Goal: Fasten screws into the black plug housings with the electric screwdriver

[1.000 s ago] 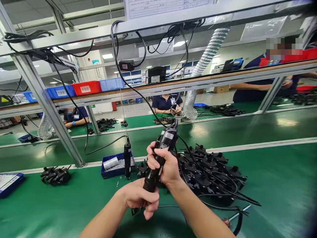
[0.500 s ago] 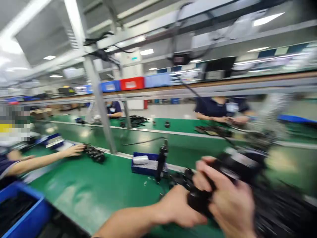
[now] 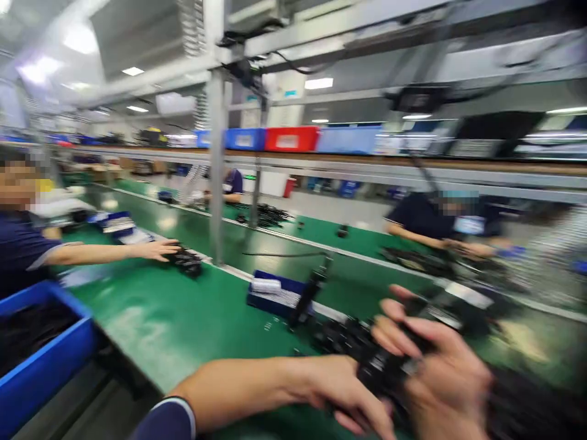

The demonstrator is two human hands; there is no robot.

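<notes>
Electric screwdriver (image 3: pixel 389 373): black, corded, gripped low right of view above the green desk (image 3: pixel 192 324), heavily blurred.

Right hand (image 3: pixel 435 373): fingers wrapped closed around the upper body of the tool. A second ago the tool stood near upright at the centre of the view; now it lies tilted toward the right edge.

Left hand (image 3: pixel 339 391): closed at the tool's lower end, forearm reaching in from the bottom. Whether it also pinches a small black part, as it seemed to a second ago, cannot be told through the blur.

View: has swung left over the last second. The grip of both hands reads unchanged, so the work on the tool judges as carrying on while the head turns aside.

Black plastic parts (image 3: pixel 343 336): heap on the desk just behind the hands, previously right of centre.

Blue tray (image 3: pixel 275 293): on the desk beyond the hands, a pale packet on it.

Hanging driver (image 3: pixel 309 296): second black tool, just beside the tray, tilted.

Co-worker's hand (image 3: pixel 158 249): newly in view at left, reaching across the desk to a small black cluster (image 3: pixel 186 261).

Blue bin (image 3: pixel 41 360): newly in view, lower left, dark contents.
</notes>
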